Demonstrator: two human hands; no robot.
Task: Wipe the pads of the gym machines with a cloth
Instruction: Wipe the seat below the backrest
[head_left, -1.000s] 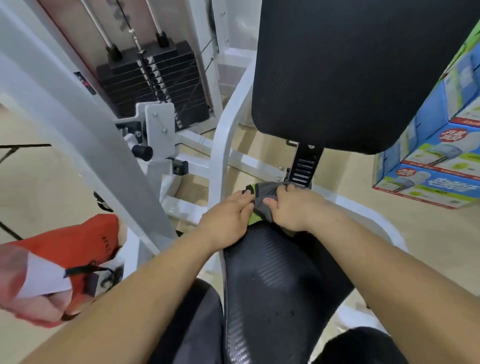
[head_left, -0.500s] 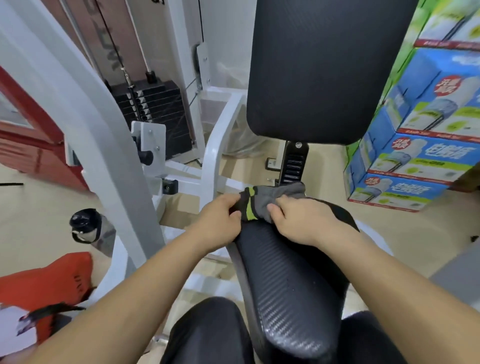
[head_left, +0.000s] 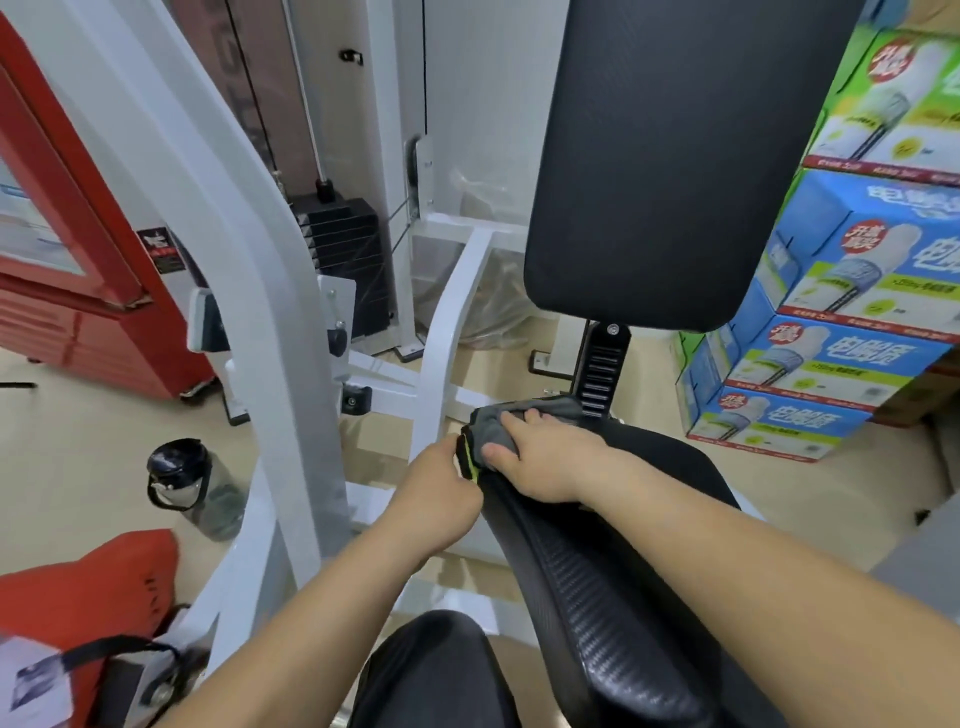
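Note:
A grey cloth with a green-and-black edge lies bunched on the far end of the black seat pad. My right hand lies on top of the cloth, fingers curled over it and thumb against its near side. My left hand pinches the cloth's green edge at the pad's left rim. The black back pad stands upright behind the seat, apart from both hands.
The white machine frame runs down the left, with a black weight stack behind it. A dark water bottle stands on the floor at left, near a red bag. Stacked blue-and-green boxes fill the right. A red cabinet stands far left.
The view has tilted up, so more of the back pad and boxes shows. Both hands stayed on the cloth at the seat's far end, and my right hand shifted slightly over it.

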